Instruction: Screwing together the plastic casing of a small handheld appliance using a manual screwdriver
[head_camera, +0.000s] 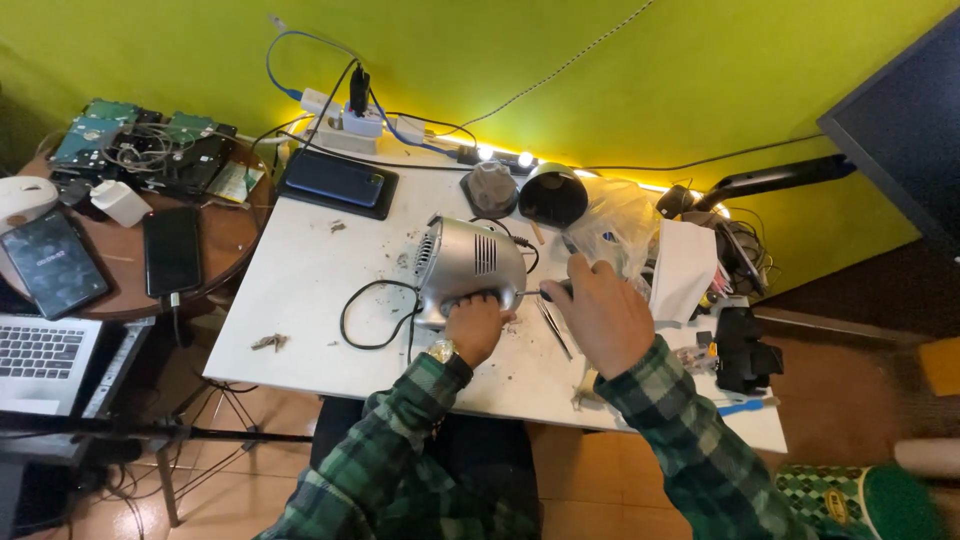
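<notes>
The left hand (478, 326) grips the silver metal vented appliance housing (470, 270) on the white table (300, 290). The right hand (600, 312) is closed around a dark-handled screwdriver (548, 292), its tip at the housing's side. The step appears to be unscrewing; next needs steady turning.

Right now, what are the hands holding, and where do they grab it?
The left hand grips the silver appliance body at its near end. The right hand holds a screwdriver by its handle.
</notes>
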